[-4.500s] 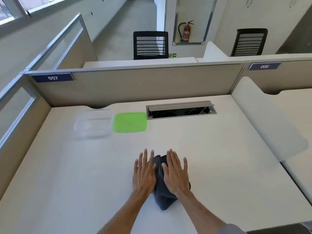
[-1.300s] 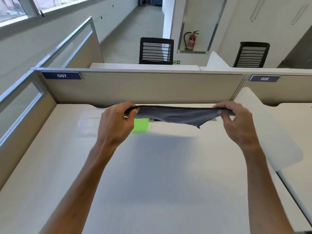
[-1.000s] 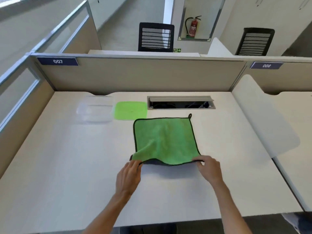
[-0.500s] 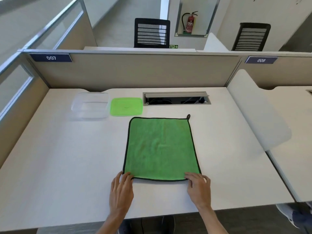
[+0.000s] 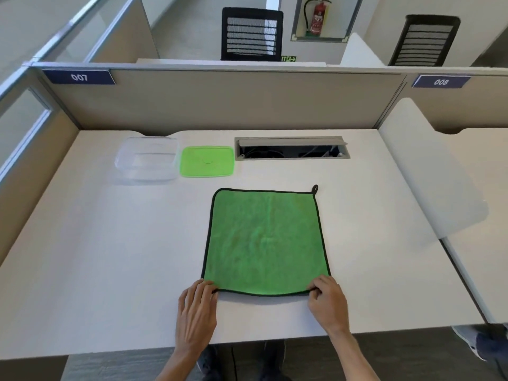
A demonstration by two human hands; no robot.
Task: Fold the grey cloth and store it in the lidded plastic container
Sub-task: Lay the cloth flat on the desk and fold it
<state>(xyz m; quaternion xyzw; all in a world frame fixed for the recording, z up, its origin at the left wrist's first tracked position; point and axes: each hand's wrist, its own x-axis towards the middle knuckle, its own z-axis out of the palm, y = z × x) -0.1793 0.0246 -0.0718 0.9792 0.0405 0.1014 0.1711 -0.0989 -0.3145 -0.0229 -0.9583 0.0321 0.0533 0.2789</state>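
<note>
Cloth [image 5: 266,243] flat, near corners under fingers [image 5: 204,287]

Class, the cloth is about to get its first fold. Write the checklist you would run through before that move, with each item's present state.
1. Cloth lies spread flat on the desk, green side up: ok.
2. Left hand is at the near left corner: ok.
3. Right hand pinches the near right corner: ok.
4. Fold path is free; the clear container and green lid sit beyond the far edge: ok.
5. Container is open, lid lying beside it: ok.
6. Left hand's grip on the hem is firm: cannot tell.
</note>
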